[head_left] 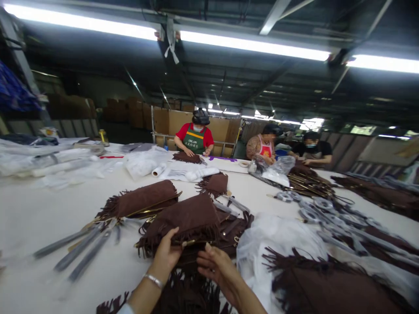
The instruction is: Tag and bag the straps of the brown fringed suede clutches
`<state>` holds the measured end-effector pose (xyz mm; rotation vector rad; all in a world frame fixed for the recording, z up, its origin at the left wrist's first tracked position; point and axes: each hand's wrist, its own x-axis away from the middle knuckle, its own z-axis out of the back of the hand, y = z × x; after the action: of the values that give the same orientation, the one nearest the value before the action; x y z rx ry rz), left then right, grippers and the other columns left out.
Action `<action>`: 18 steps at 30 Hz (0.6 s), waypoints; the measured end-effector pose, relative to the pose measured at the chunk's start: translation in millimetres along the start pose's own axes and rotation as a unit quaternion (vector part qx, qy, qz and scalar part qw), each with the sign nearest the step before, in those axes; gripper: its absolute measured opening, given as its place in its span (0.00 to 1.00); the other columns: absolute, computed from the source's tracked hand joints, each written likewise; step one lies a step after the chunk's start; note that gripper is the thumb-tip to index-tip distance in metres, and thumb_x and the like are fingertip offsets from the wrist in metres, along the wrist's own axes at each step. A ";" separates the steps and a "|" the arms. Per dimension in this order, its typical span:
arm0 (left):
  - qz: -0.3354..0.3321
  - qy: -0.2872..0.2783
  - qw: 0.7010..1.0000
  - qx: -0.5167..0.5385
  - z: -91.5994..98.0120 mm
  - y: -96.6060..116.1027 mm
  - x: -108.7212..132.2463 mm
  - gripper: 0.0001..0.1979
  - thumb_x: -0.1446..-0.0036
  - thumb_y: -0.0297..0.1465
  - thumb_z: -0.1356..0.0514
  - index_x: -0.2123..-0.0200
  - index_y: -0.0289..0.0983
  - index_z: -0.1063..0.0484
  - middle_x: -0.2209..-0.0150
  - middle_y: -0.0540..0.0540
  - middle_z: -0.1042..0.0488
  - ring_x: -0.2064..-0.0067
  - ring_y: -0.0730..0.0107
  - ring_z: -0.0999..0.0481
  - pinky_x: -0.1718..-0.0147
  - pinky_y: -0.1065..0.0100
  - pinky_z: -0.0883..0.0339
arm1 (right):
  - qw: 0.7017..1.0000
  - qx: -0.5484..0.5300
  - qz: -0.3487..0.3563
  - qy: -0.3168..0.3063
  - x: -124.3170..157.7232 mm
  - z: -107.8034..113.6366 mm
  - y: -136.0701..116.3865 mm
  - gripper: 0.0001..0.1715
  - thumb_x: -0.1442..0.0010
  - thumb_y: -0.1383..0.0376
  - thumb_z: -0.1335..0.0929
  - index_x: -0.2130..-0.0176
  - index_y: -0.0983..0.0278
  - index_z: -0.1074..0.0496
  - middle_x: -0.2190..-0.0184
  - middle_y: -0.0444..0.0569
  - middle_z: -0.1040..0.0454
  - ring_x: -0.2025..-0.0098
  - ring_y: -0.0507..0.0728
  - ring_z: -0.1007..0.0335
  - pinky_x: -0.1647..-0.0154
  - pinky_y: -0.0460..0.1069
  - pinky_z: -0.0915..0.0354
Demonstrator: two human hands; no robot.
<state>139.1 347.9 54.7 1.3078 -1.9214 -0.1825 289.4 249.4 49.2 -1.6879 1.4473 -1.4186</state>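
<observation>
A brown fringed bag (188, 218) lies on a pile of similar brown pieces in front of me. My left hand (167, 255), with a silver bracelet at the wrist, grips the bag's near edge with the thumb on top; its other fingers are partly hidden. Close by on the right, my right hand (222, 268) is held with fingers apart and slightly curled, nothing visible in it. Between the hands, a gold-coloured metal fitting shows at the bag's edge. More dark fringe (190, 290) hangs below my hands.
Another fringed bag (144, 200) lies to the left, near grey-wrapped straps (83, 253). White plastic (278, 240), a brown fringed piece (330, 283) and wrapped straps with rings (317, 209) lie to the right. Several people, one in a green apron (194, 140), work across the white table (26, 218).
</observation>
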 end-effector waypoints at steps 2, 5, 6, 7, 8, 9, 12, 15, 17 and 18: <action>0.003 -0.021 0.999 -0.028 2.8 13.6 11.1 0.07 0.49 0.22 0.38 0.64 0.32 0.29 0.71 0.43 0.22 0.75 0.64 0.23 0.85 0.73 0.33 | 0.989 -0.134 0.003 -0.062 8.9 -18.0 2.0 0.39 0.59 0.42 0.26 0.56 0.63 0.32 0.52 0.56 0.28 0.51 0.61 0.29 0.53 0.54 0.32; -0.023 -0.060 0.996 -0.054 8.5 28.8 24.3 0.08 0.47 0.22 0.39 0.62 0.31 0.28 0.68 0.41 0.21 0.72 0.62 0.21 0.84 0.71 0.31 | 0.955 -0.257 0.051 -0.137 13.9 -55.7 4.4 0.36 0.52 0.43 0.28 0.50 0.59 0.33 0.47 0.52 0.29 0.47 0.60 0.31 0.49 0.55 0.34; -0.036 -0.069 0.995 -0.059 11.4 32.8 27.0 0.09 0.47 0.22 0.40 0.61 0.31 0.28 0.67 0.41 0.21 0.71 0.61 0.21 0.83 0.71 0.30 | 0.943 -0.289 0.071 -0.146 12.7 -68.5 5.4 0.34 0.50 0.44 0.29 0.49 0.58 0.32 0.46 0.51 0.30 0.47 0.60 0.32 0.49 0.55 0.35; -0.048 -0.073 0.994 -0.064 15.0 36.7 28.9 0.09 0.47 0.22 0.40 0.60 0.31 0.28 0.66 0.42 0.21 0.70 0.62 0.21 0.82 0.71 0.29 | 0.934 -0.313 0.086 -0.151 10.5 -79.9 6.7 0.32 0.48 0.44 0.30 0.49 0.58 0.32 0.46 0.50 0.30 0.47 0.59 0.32 0.48 0.55 0.35; -0.058 -0.069 0.994 -0.067 19.4 40.5 30.2 0.09 0.47 0.22 0.41 0.61 0.31 0.27 0.66 0.42 0.21 0.70 0.63 0.21 0.81 0.71 0.28 | 0.929 -0.325 0.096 -0.151 7.8 -89.3 8.7 0.30 0.47 0.45 0.30 0.50 0.59 0.30 0.46 0.50 0.29 0.47 0.58 0.32 0.48 0.54 0.35; -0.065 -0.061 0.993 -0.072 24.5 44.3 31.0 0.08 0.46 0.22 0.41 0.62 0.32 0.27 0.67 0.43 0.21 0.70 0.64 0.21 0.80 0.71 0.27 | 0.929 -0.325 0.101 -0.148 5.4 -96.0 11.5 0.29 0.46 0.46 0.30 0.52 0.61 0.29 0.48 0.50 0.28 0.47 0.58 0.32 0.48 0.53 0.35; -0.070 -0.025 0.992 -0.102 44.6 53.7 33.7 0.05 0.44 0.23 0.43 0.67 0.32 0.28 0.73 0.45 0.22 0.77 0.68 0.24 0.83 0.73 0.29 | 0.959 -0.228 0.057 -0.160 4.0 -98.3 25.0 0.26 0.49 0.49 0.28 0.56 0.62 0.27 0.54 0.50 0.25 0.53 0.57 0.28 0.56 0.51 0.32; -0.046 0.021 0.989 -0.142 69.5 53.7 38.6 0.02 0.45 0.23 0.42 0.68 0.32 0.28 0.76 0.47 0.23 0.80 0.66 0.25 0.86 0.72 0.31 | 0.971 0.011 -0.073 -0.228 13.1 -79.1 34.8 0.25 0.56 0.48 0.26 0.66 0.65 0.27 0.69 0.49 0.23 0.72 0.54 0.26 0.71 0.48 0.32; -0.029 0.047 0.988 -0.144 85.7 46.4 41.4 0.04 0.47 0.23 0.40 0.66 0.33 0.28 0.73 0.45 0.22 0.74 0.61 0.21 0.80 0.67 0.26 | 0.958 0.169 -0.090 -0.213 19.4 -61.4 29.0 0.23 0.55 0.48 0.27 0.74 0.65 0.30 0.79 0.46 0.26 0.81 0.52 0.31 0.77 0.46 0.36; -0.023 0.053 0.988 -0.140 92.9 41.4 42.1 0.06 0.48 0.23 0.39 0.64 0.32 0.28 0.71 0.44 0.21 0.71 0.58 0.20 0.76 0.64 0.24 | 0.958 0.230 -0.051 -0.165 20.7 -53.1 21.7 0.23 0.51 0.48 0.29 0.75 0.64 0.32 0.80 0.46 0.27 0.81 0.52 0.31 0.77 0.46 0.37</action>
<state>40.1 304.0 34.9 1.1493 -1.7069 -0.3849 230.2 236.6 56.1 -1.6112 0.7845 -1.3177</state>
